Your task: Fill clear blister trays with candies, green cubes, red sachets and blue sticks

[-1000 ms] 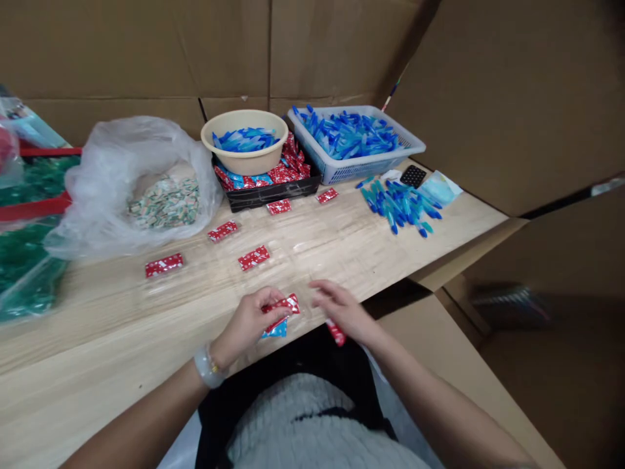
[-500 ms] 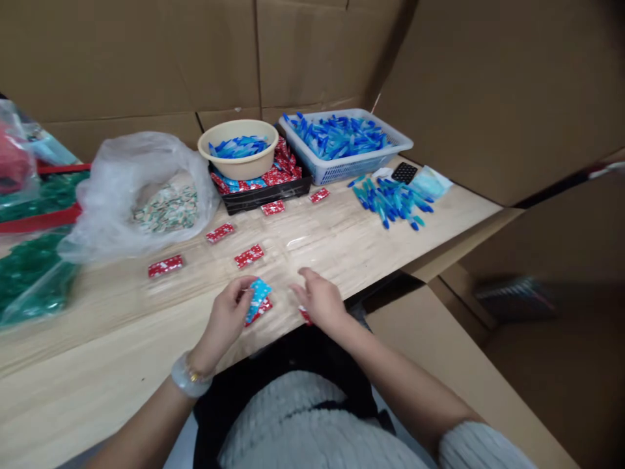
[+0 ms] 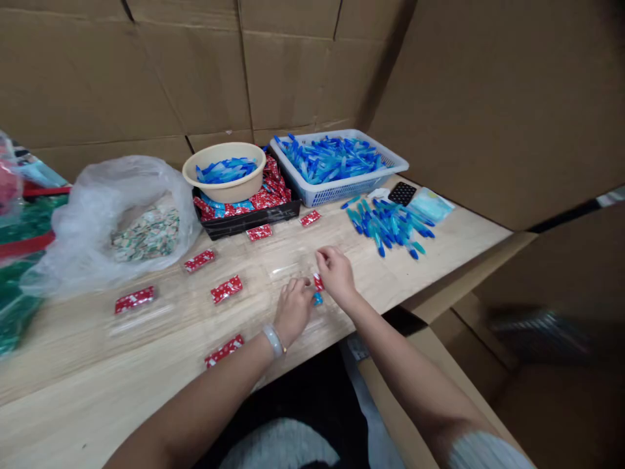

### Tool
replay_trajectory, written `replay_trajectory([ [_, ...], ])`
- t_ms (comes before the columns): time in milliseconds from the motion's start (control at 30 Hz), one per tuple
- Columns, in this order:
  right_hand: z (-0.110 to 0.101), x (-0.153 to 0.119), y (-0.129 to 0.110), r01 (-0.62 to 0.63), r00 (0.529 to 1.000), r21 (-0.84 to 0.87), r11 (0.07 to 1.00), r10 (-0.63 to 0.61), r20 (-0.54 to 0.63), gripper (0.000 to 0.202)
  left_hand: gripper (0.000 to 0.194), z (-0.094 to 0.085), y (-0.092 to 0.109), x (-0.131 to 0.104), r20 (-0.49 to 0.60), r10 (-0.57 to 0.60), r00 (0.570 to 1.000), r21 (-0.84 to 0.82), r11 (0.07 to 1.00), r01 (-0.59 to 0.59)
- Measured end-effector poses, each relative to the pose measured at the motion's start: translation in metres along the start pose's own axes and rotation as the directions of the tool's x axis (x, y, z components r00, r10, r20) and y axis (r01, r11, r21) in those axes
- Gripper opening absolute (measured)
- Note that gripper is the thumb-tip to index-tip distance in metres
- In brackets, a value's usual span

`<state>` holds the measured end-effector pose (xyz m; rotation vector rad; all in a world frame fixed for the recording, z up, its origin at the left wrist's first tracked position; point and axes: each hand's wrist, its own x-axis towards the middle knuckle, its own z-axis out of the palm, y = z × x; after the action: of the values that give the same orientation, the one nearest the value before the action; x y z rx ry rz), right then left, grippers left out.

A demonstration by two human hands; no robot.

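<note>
My left hand (image 3: 294, 311) is closed at the near edge of the table, its fingers curled on a small blue patterned packet (image 3: 318, 298) that mostly hides under them. Beside it, my right hand (image 3: 336, 273) has thumb and forefinger pinched together; whatever may be between them is too small to make out. A red-and-white packet (image 3: 318, 281) shows between the two hands. Just beyond them lies a clear plastic tray (image 3: 288, 267). More red packets sit in clear trays to the left, including one (image 3: 226, 289) in the middle and another (image 3: 223, 352) below my left forearm.
A black box (image 3: 251, 225) of packets carries a cream bowl (image 3: 224, 191) of blue pieces. Behind stands a white basket (image 3: 336, 189) full of them; a loose pile (image 3: 388, 225) lies right. An open plastic bag (image 3: 102, 215) holds small flat pieces. Cardboard walls (image 3: 293, 78) enclose the table.
My left hand has moved right with the blue packet, away from the near red packet and close to my right hand. The right hand's fingers have closed into a pinch. The view has shifted.
</note>
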<state>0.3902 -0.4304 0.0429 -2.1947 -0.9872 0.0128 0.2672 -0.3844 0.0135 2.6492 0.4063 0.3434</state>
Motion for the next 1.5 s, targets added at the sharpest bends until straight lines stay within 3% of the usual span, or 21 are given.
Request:
replay_trajectory([
  [100, 0.048, 0.049, -0.026, 0.014, 0.993, -0.177, 0.984, 0.007, 0.12, 0.023, 0.031, -0.021, -0.008, -0.016, 0.014, 0.037, 0.999, 0.151, 0.988, -0.038],
  [200, 0.073, 0.065, -0.038, 0.132, 0.968, -0.341, 0.931, -0.046, 0.248, 0.022, 0.045, -0.044, -0.043, -0.038, -0.033, -0.104, 0.994, 0.342, 0.934, 0.109],
  [267, 0.074, 0.057, -0.037, 0.238, 0.952, -0.389, 0.89, -0.134, 0.276, 0.024, 0.053, -0.055, -0.074, -0.055, -0.061, -0.208, 0.976, 0.429, 0.878, 0.214],
  [333, 0.069, 0.04, -0.029, 0.359, 0.914, -0.369, 0.857, -0.243, 0.327, 0.026, 0.057, -0.06, -0.099, -0.07, -0.003, -0.233, 0.972, 0.457, 0.865, 0.208],
  [433, 0.061, 0.013, -0.015, 0.557, 0.773, -0.229, 0.798, -0.397, 0.496, 0.032, 0.06, -0.062, -0.116, -0.084, 0.108, -0.227, 0.968, 0.437, 0.885, 0.159],
  [500, 0.059, 0.004, -0.011, 0.61, 0.706, -0.159, 0.776, -0.441, 0.554, 0.038, 0.059, -0.062, -0.116, -0.085, 0.118, -0.244, 0.962, 0.419, 0.891, 0.175],
  [633, 0.066, 0.025, -0.024, 0.588, 0.714, -0.126, 0.799, -0.44, 0.544, 0.04, 0.06, -0.076, -0.125, -0.072, 0.038, -0.201, 0.979, 0.371, 0.913, 0.173],
  [733, 0.087, 0.061, -0.042, 0.588, 0.726, -0.116, 0.8, -0.459, 0.512, 0.042, 0.062, -0.09, -0.154, -0.057, -0.074, -0.226, 0.971, 0.383, 0.893, 0.237],
  [833, 0.115, 0.085, -0.05, 0.615, 0.688, -0.119, 0.78, -0.456, 0.565, 0.048, 0.06, -0.094, -0.184, -0.05, -0.038, -0.23, 0.972, 0.381, 0.896, 0.227],
  [933, 0.13, 0.09, -0.049, 0.642, 0.646, -0.102, 0.76, -0.465, 0.606, 0.049, 0.06, -0.095, -0.197, -0.048, -0.051, -0.156, 0.986, 0.351, 0.922, 0.164],
  [1000, 0.128, 0.096, -0.048, 0.657, 0.655, -0.088, 0.749, -0.509, 0.558, 0.048, 0.056, -0.103, -0.199, -0.034, -0.143, -0.113, 0.983, 0.309, 0.939, 0.152],
  [1100, 0.112, 0.131, -0.055, 0.584, 0.79, -0.167, 0.795, -0.508, 0.344, 0.041, 0.038, -0.126, -0.2, 0.02, -0.236, -0.062, 0.97, 0.157, 0.982, 0.101],
  [1167, 0.104, 0.172, -0.061, 0.467, 0.875, -0.268, 0.842, -0.399, 0.273, 0.036, 0.033, -0.138, -0.203, 0.075, -0.153, -0.095, 0.984, 0.075, 0.991, 0.108],
  [1200, 0.103, 0.193, -0.063, 0.424, 0.887, -0.326, 0.845, -0.315, 0.338, 0.035, 0.033, -0.141, -0.206, 0.104, -0.072, -0.145, 0.987, 0.1, 0.983, 0.152],
  [1233, 0.104, 0.214, -0.062, 0.396, 0.872, -0.384, 0.834, -0.211, 0.442, 0.042, 0.033, -0.14, -0.208, 0.132, 0.027, -0.212, 0.977, 0.14, 0.968, 0.207],
  [1300, 0.113, 0.245, -0.057, 0.435, 0.753, -0.44, 0.785, -0.049, 0.657, 0.065, 0.036, -0.132, -0.211, 0.175, 0.285, -0.343, 0.895, 0.225, 0.932, 0.285],
  [1367, 0.124, 0.259, -0.051, 0.482, 0.689, -0.431, 0.762, -0.026, 0.724, 0.064, 0.035, -0.122, -0.21, 0.2, 0.429, -0.385, 0.817, 0.297, 0.914, 0.275],
  [1433, 0.129, 0.262, -0.05, 0.508, 0.706, -0.403, 0.762, -0.1, 0.702, 0.043, 0.03, -0.118, -0.211, 0.207, 0.467, -0.373, 0.802, 0.329, 0.915, 0.234],
  [1500, 0.121, 0.262, -0.052, 0.506, 0.755, -0.37, 0.779, -0.192, 0.627, 0.025, 0.029, -0.12, -0.215, 0.203, 0.445, -0.339, 0.829, 0.32, 0.925, 0.207],
])
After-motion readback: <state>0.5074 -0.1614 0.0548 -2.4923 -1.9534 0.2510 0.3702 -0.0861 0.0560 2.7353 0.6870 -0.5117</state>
